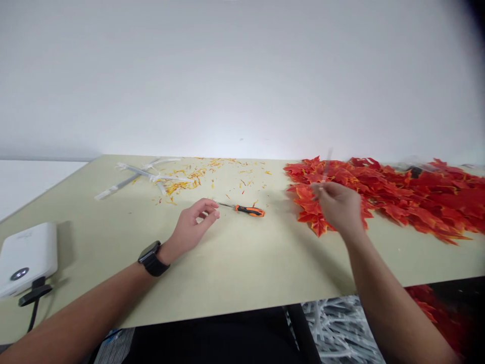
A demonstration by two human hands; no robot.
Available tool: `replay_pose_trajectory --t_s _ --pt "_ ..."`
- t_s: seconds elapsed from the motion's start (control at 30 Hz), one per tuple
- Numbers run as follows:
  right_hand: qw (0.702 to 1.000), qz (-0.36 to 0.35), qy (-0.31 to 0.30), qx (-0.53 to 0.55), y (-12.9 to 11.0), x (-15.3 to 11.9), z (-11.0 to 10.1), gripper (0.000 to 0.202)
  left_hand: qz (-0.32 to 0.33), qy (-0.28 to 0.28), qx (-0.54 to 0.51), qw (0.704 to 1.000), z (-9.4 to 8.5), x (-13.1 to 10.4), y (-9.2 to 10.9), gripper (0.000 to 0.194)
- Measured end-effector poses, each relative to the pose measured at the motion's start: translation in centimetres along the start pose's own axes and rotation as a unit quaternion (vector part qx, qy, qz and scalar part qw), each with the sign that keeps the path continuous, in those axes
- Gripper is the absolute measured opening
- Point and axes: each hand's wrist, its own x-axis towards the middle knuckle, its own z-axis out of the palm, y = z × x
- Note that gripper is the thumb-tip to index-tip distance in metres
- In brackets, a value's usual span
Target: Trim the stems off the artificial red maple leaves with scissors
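Note:
My left hand [195,222], with a black watch on its wrist, is held over the middle of the table. Its thumb and fingers are curled but apart, with nothing between them. Just beyond its fingertips lies a screwdriver [250,210] with an orange and black handle. On the right my right hand [335,202] is blurred and pinches a thin translucent strip [327,164] that points upward. That hand is in front of a long heap of red and orange artificial maple leaves [401,194].
White plastic strips [142,173] lie crossed at the back left beside orange and yellow scraps [185,184]. A white power bank [30,258] with a black cable is at the left. Below the front edge are many translucent strips [341,328] and more red leaves [428,303].

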Motion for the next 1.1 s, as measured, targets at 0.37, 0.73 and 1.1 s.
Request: replay_pose_trajectory --t_s 0.37,0.73,1.1 --pt "0.868 -0.303 -0.389 -0.056 -12.4 -10.8 11.1 0.013 0.08 -0.104 -0.045 0.99 1.1 -2.1 1.0 0.041" --pt "0.844 -0.307 -0.431 -0.082 -16.0 -9.7 10.3 0.028 0.073 0.079 0.01 0.994 -0.4 -0.6 0.2 0.024" --pt "0.885 -0.193 -0.25 -0.343 -6.6 13.1 8.5 0.034 -0.018 0.096 -0.037 0.995 -0.6 0.7 -1.3 0.025"
